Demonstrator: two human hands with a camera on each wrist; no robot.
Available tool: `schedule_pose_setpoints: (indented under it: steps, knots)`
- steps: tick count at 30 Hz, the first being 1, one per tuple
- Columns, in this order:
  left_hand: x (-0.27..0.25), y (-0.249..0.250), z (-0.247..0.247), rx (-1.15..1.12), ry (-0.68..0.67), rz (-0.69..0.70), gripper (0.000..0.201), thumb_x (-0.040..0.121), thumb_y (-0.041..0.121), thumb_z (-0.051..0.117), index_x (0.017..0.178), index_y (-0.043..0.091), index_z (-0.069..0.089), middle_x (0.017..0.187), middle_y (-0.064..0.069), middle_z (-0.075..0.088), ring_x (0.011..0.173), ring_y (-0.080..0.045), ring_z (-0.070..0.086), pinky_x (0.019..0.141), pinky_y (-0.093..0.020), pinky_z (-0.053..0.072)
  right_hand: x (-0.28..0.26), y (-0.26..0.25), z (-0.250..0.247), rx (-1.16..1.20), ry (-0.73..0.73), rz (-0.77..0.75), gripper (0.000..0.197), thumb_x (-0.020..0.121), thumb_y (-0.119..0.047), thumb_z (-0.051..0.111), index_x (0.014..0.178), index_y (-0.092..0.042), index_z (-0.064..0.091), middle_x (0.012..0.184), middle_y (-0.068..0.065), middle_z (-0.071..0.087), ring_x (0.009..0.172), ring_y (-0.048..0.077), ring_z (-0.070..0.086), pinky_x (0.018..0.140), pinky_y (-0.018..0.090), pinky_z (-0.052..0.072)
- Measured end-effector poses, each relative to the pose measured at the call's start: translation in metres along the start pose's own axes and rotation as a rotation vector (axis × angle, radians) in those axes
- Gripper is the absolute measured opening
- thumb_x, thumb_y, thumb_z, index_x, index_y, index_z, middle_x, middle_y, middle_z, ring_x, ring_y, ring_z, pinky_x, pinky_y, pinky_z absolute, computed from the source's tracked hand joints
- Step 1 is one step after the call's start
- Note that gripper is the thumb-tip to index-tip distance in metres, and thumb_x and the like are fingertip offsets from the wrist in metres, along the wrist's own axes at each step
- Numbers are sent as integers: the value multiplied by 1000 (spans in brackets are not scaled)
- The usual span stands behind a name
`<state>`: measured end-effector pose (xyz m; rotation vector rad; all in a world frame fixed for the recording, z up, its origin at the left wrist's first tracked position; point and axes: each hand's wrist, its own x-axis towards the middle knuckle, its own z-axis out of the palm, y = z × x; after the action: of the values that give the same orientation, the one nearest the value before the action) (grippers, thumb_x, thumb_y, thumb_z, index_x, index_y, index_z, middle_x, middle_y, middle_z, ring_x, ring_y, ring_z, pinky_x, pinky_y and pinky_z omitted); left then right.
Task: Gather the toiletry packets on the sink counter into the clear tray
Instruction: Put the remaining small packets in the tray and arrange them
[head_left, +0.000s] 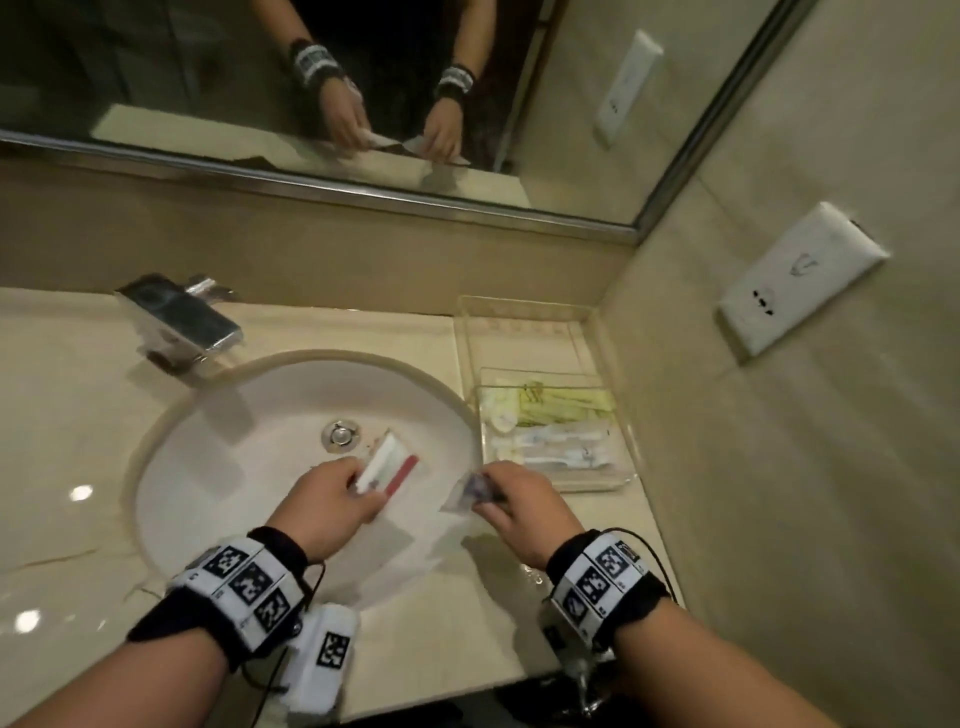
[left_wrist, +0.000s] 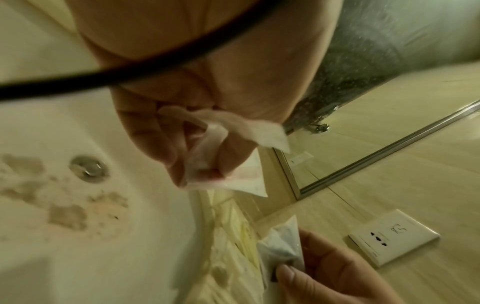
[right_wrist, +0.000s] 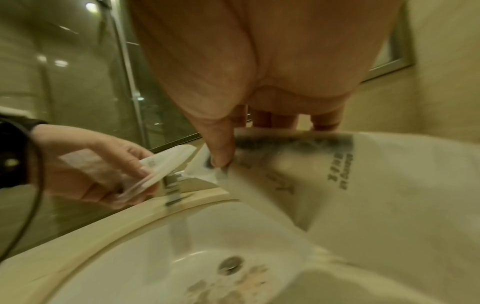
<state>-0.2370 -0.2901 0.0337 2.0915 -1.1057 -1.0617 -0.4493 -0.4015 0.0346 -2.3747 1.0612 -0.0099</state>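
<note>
- Right hand (head_left: 511, 501) pinches one clear packet with dark print (head_left: 475, 491), thumb on top, fingers under. Held above the sink's right rim.
- Left hand (head_left: 332, 501) grips one white packet with a red edge (head_left: 388, 465) over the basin (head_left: 218, 467). Could be more than one sheet pressed together; can't tell.
- Hands are apart, both loaded.
- Clear tray (head_left: 621, 475) sits on the tabletop (head_left: 597, 525) just ahead and right of the right hand. Its long axis runs away from the person, toward the mirror.
- Right hand is nearer; the left would have to cross over the basin edge, I'd judge.
- Count: two packets in hand, one tray. The tray already holds several packets, yellow-green and white; exact number not readable.
- A second, larger clear tray (head_left: 524, 304) sits under and behind it.
</note>
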Motion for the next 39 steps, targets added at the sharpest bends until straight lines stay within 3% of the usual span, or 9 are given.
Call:
schedule_pose_setpoints:
  steps: [5,9,13,19,25,30,34,36,39]
  knots:
    - [31,49,43,-51,-58,54,8,82,20,65,84,13,63,82,-9,67,74,-26,64,67,-40,51,12,81,-61,25,92,239,14,90,-18,60,100,-24,51,92,-8,55,89,17,57,81,27,44]
    - [47,69,66,-61,-60,42,14,84,22,66,83,8,62,82,-13,63,74,-31,62,67,-43,51,40,129,-87,-34,77,368,30,90,-16,58,113,-26,41,81,-16,56,90,21,57,101,43,41]
    - [57,71,75,-103,-60,18,15,84,23,68,82,9,63,83,-18,67,77,-35,65,69,-48,54,72,151,-95,-152,-18,314,29,89,-19,59,112,-28,44,95,-8,68,96,23,61,97,39,32]
    - [68,68,79,-167,-42,-32,15,84,17,70,84,4,64,77,-13,66,63,-19,60,57,-30,48,99,168,-81,-246,-180,181,30,86,-13,61,112,-28,61,108,-8,69,108,17,57,104,42,28]
    - [76,71,86,-136,-45,-18,11,85,19,69,82,11,63,73,-4,65,61,-15,60,55,-26,48,98,178,-77,-391,-50,164,43,79,-30,70,118,-22,54,119,2,52,112,24,48,99,42,36]
    - [84,86,97,-102,-107,32,7,84,19,70,85,14,64,80,-3,67,70,-17,63,60,-27,50,91,179,-72,-282,-135,240,21,84,-20,67,103,-15,58,112,7,57,91,23,56,77,29,46]
    - [96,104,108,-54,-160,93,11,81,24,72,83,21,63,83,1,66,73,-14,62,62,-25,47,78,170,-88,-138,107,237,24,89,-26,61,109,-14,61,110,2,61,97,19,58,82,29,47]
    - [103,119,115,-17,-209,121,14,81,23,73,81,22,60,81,4,63,70,-11,60,58,-22,45,68,161,-94,107,144,243,22,90,-31,61,107,-16,63,103,-2,64,91,14,61,79,27,51]
    - [115,139,130,19,-309,158,15,78,21,74,90,22,65,87,0,69,76,-16,66,66,-28,54,57,153,-92,502,-35,264,21,88,-26,66,107,-24,60,100,2,67,86,17,66,77,34,57]
